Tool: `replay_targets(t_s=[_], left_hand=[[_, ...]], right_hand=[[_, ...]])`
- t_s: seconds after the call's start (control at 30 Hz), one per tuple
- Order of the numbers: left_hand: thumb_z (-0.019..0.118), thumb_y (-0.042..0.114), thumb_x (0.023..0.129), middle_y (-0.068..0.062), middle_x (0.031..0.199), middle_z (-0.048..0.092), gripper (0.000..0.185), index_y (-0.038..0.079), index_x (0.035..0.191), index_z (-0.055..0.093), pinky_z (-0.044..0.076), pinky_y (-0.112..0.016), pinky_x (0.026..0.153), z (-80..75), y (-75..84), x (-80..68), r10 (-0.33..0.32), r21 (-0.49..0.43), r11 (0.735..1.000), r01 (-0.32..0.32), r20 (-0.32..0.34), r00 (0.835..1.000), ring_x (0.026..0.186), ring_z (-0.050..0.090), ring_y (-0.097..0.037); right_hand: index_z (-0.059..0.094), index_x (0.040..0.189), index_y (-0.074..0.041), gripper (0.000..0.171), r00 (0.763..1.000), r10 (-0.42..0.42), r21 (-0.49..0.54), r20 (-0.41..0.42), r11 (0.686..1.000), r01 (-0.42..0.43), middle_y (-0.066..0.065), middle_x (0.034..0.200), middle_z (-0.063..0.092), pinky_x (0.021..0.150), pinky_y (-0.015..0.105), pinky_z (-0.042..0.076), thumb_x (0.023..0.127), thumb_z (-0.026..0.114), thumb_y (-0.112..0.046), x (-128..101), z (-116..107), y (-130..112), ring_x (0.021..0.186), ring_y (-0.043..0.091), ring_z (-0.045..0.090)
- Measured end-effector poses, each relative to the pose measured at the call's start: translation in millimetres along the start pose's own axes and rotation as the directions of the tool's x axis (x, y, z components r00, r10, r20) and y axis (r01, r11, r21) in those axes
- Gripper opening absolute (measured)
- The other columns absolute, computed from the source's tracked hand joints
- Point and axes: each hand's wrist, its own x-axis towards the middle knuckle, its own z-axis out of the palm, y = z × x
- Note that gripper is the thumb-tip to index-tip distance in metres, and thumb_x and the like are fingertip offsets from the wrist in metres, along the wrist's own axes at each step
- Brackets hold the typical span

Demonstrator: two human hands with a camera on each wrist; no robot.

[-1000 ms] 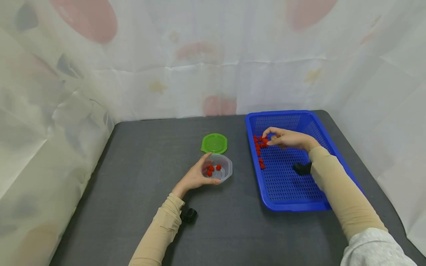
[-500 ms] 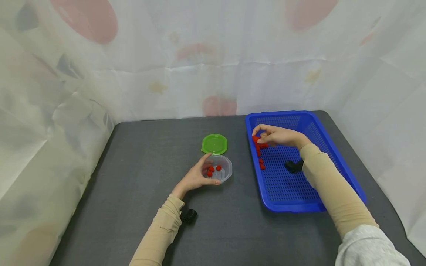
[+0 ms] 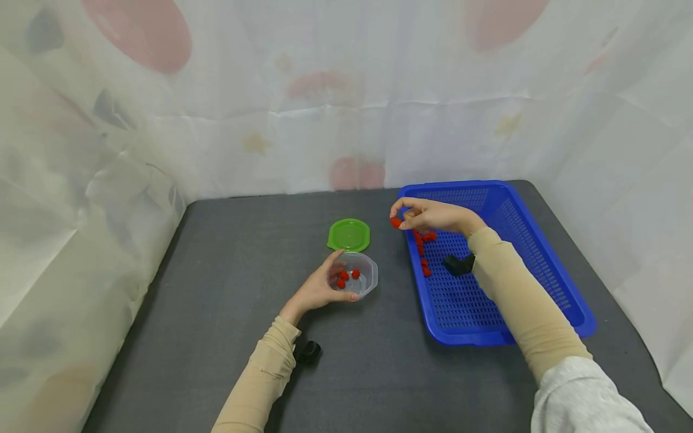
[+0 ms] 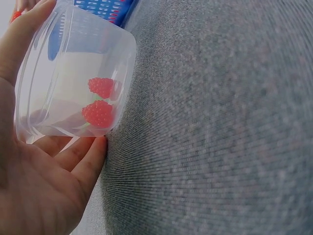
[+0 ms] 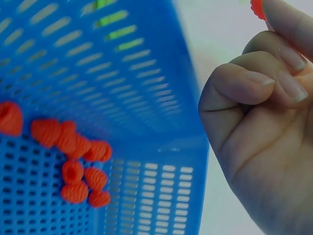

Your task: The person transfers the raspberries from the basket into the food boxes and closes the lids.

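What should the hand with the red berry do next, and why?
Probably carry it leftward and drop it into the clear cup. The right hand pinches a raspberry just past the blue basket rim, while the left hand holds the cup, open, with a few berries already inside.

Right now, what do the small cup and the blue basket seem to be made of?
The cup looks like thin clear plastic, glossy: the red berries show through its wall. The blue basket seems moulded rigid plastic, slightly shiny, with regular slots in its floor and walls.
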Motion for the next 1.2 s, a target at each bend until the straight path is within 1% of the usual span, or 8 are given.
replay_targets(t_s=[0.23,0.43,0.63,0.7,0.93,1.13,1.17,1.2], left_hand=[[0.084,0.037,0.065,-0.006,0.144,0.041,0.109,0.026,0.149,0.016,0.036,-0.042,0.108,-0.6,-0.5,0.4,0.005,0.003,1.000,-0.005,-0.008,1.000,0.134,0.040,-0.022],[0.084,0.034,0.067,-0.009,0.143,0.041,0.109,0.024,0.150,0.014,0.037,-0.044,0.107,-0.2,-1.3,1.7,0.019,0.008,1.000,-0.019,-0.003,1.000,0.134,0.040,-0.025],[0.084,0.037,0.066,-0.006,0.143,0.041,0.109,0.027,0.150,0.015,0.038,-0.043,0.106,0.1,-0.4,2.5,0.001,0.001,1.000,-0.001,-0.004,1.000,0.134,0.041,-0.022],[0.084,0.038,0.066,-0.005,0.144,0.041,0.109,0.027,0.150,0.015,0.038,-0.043,0.106,0.2,-0.1,2.4,-0.001,-0.002,1.000,0.001,-0.003,1.000,0.134,0.041,-0.021],[0.083,0.040,0.066,-0.005,0.144,0.041,0.109,0.028,0.150,0.014,0.039,-0.042,0.105,-0.2,-0.5,2.4,-0.007,0.002,1.000,0.007,0.000,1.000,0.134,0.040,-0.020],[0.083,0.039,0.067,-0.005,0.145,0.040,0.109,0.028,0.150,0.013,0.039,-0.043,0.105,-0.9,-2.2,2.4,-0.010,0.007,1.000,0.010,0.007,1.000,0.135,0.040,-0.021],[0.082,0.038,0.068,-0.005,0.145,0.039,0.108,0.028,0.150,0.012,0.038,-0.043,0.106,-1.2,-1.8,2.3,-0.013,0.000,1.000,0.013,0.013,1.000,0.136,0.039,-0.021],[0.082,0.036,0.069,-0.007,0.146,0.038,0.108,0.027,0.150,0.012,0.037,-0.044,0.107,-2.2,2.0,0.6,-0.016,-0.006,1.000,0.016,0.023,1.000,0.136,0.038,-0.023]], right_hand=[[0.045,0.123,-0.016,0.030,0.999,-0.027,-0.015,0.031,1.000,0.027,-0.001,0.062,0.031,0.057,0.028,0.031,0.095,0.054,-0.020,13.1,7.9,-13.1,0.053,0.014,0.026],[0.046,0.122,-0.014,0.030,0.997,-0.060,0.003,0.047,0.998,0.059,0.000,0.063,0.033,0.057,0.029,0.032,0.094,0.056,-0.019,25.5,13.8,-18.2,0.053,0.016,0.027],[0.047,0.120,-0.015,0.029,0.994,-0.077,0.001,0.071,0.997,0.077,0.000,0.064,0.032,0.058,0.029,0.033,0.093,0.056,-0.018,36.7,20.8,-21.7,0.055,0.018,0.028],[0.047,0.121,-0.014,0.030,0.994,-0.071,0.008,0.080,0.997,0.071,0.000,0.063,0.032,0.056,0.028,0.033,0.093,0.056,-0.017,39.9,23.0,-22.7,0.054,0.017,0.028],[0.045,0.125,-0.008,0.033,0.991,-0.056,0.005,0.121,0.998,0.056,-0.002,0.061,0.032,0.052,0.027,0.029,0.094,0.055,-0.015,52.1,30.4,-26.1,0.049,0.014,0.024],[0.049,0.120,-0.015,0.027,0.988,0.005,-0.017,0.152,1.000,-0.002,-0.001,0.062,0.035,0.055,0.028,0.029,0.093,0.055,-0.017,64.3,38.8,-25.9,0.049,0.014,0.024],[0.049,0.118,-0.017,0.025,0.988,0.014,-0.020,0.156,1.000,-0.011,-0.001,0.062,0.036,0.055,0.028,0.030,0.093,0.055,-0.017,66.2,40.2,-25.2,0.049,0.014,0.025],[0.050,0.117,-0.017,0.024,0.986,0.021,-0.022,0.163,1.000,-0.018,-0.001,0.062,0.036,0.056,0.028,0.029,0.094,0.055,-0.017,68.2,41.6,-24.3,0.049,0.014,0.025]])
